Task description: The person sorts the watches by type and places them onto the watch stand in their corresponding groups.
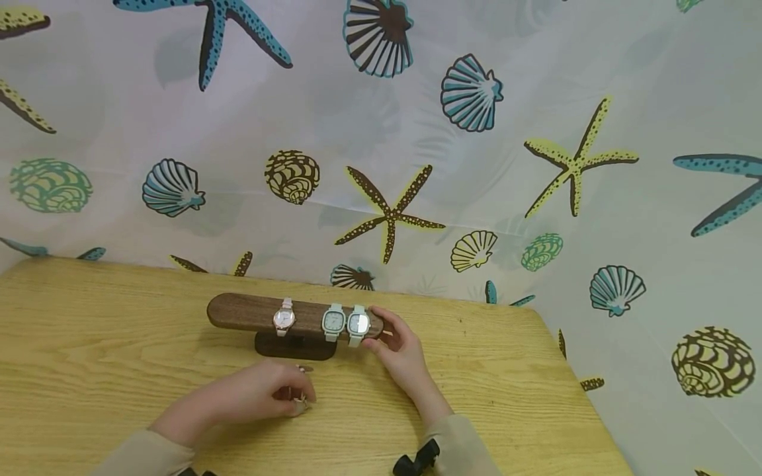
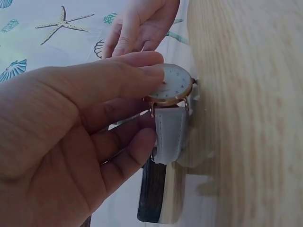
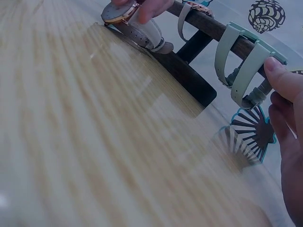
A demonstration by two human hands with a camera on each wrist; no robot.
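My left hand point(image 1: 268, 393) is low over the table in front of the watch stand point(image 1: 244, 312). It pinches a wristwatch point(image 2: 174, 87) with a rose-gold case and a pale strap, fingers at the edge of the dial. A dark wooden bar on a short base forms the stand. It carries a round-faced watch point(image 1: 284, 318) with a light strap and, farther right, two square mint-green watches: one point(image 1: 333, 322) inside, the other point(image 1: 358, 324) near the bar's end. My right hand point(image 1: 405, 357) grips that right end, thumb beside the outer mint watch.
The stand rests on a wooden table point(image 1: 119, 330). Behind and to the right hangs a pale cloth point(image 1: 250, 132) printed with shells and starfish. A black device point(image 1: 417, 458) sits at my right wrist.
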